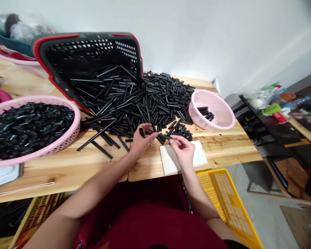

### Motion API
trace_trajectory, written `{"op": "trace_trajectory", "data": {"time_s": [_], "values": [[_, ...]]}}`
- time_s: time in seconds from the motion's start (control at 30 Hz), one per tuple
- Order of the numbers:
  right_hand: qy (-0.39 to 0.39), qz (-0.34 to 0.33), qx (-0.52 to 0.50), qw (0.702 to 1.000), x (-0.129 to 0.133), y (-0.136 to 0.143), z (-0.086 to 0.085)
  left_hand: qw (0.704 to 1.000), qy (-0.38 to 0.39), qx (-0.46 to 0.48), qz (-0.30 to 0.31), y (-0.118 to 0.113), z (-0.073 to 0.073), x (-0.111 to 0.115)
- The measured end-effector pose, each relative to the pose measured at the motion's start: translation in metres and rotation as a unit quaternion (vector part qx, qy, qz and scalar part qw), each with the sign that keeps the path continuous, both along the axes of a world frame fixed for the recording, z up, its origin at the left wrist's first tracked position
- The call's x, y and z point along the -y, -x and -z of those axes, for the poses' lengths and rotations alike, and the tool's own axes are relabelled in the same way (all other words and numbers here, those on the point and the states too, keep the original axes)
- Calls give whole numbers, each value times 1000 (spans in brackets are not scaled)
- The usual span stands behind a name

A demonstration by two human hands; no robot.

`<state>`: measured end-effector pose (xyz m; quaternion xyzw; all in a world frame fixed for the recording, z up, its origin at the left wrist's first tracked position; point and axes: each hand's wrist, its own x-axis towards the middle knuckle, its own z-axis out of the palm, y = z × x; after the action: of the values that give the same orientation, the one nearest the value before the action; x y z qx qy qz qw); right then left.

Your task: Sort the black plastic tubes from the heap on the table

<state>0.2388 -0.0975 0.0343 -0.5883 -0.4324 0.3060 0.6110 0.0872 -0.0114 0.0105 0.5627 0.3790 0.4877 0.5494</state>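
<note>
The left hand and right hand partly hide the slim black pieces between them, too small to count surely. The right hand also covers some of the white board. The left edge crops the oval pink basket; clutter at right is blurred.

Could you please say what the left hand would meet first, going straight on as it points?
The left hand would probably meet the heap of black pieces, though depth is unclear.

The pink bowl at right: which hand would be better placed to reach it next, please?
Probably the right hand: it is nearer the pink bowl, while the left hand lies farther left.
</note>
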Motion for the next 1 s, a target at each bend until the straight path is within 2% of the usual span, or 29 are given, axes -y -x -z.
{"op": "trace_trajectory", "data": {"time_s": [0.03, 0.07, 0.1, 0.17, 0.23, 0.3, 0.37, 0.43, 0.6, 0.7, 0.83, 1.0], "values": [[0, 9, 18, 1000, 0, -1, 0, 995, -74, -51, -51, 3, 0, -1], [-1, 13, 35, 999, 1, -1, -1, 977, -158, -110, -88, 6, -1, 0], [-2, 11, 51, 999, 1, -1, -1, 949, -247, -166, -105, 9, 0, 1], [-10, -7, 76, 997, 3, 0, -2, 872, -408, -251, -99, 13, 1, 4], [-25, -30, 93, 995, 4, 2, -4, 804, -512, -289, -91, 13, 2, 7], [-39, -51, 99, 993, 5, 4, -6, 775, -556, -290, -82, 12, 2, 9], [-46, -67, 94, 992, 5, 5, -7, 787, -549, -275, -53, 10, 0, 10], [-49, -72, 83, 993, 6, 5, -9, 816, -514, -264, -6, 9, -4, 11], [-48, -66, 81, 993, 8, 0, -14, 897, -363, -228, 107, 8, -8, 13], [-53, -71, 78, 993, 9, -4, -14, 928, -288, -187, 141, 8, -7, 13], [-60, -65, 49, 995, 8, -6, -10, 942, -249, -167, 152, 8, -7, 13], [-64, -62, 23, 996, 7, -5, -9, 934, -255, -197, 152, 8, -6, 13]]}}
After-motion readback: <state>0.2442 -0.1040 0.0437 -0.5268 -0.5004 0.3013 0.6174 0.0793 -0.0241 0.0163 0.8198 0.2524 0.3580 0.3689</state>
